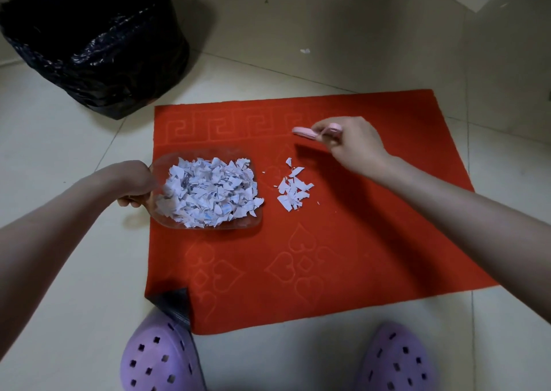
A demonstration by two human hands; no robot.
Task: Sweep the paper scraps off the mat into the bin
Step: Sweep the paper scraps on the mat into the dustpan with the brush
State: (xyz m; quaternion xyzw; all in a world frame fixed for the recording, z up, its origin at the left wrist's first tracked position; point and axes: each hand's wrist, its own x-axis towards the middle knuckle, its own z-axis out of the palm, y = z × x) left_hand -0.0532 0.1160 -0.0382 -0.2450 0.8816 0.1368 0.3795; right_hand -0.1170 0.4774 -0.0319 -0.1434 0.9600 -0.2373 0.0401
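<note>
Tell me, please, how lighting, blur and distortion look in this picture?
Head view: dim, soft light, a faint shadow under the right hand on the red patterned mat. Head view: the small pink brush looks smeared; the white paper scraps in the clear plastic dustpan are sharp. Head view: tile lines bow, forearms stretch; the black-bagged bin is too dark inside to read.
</note>
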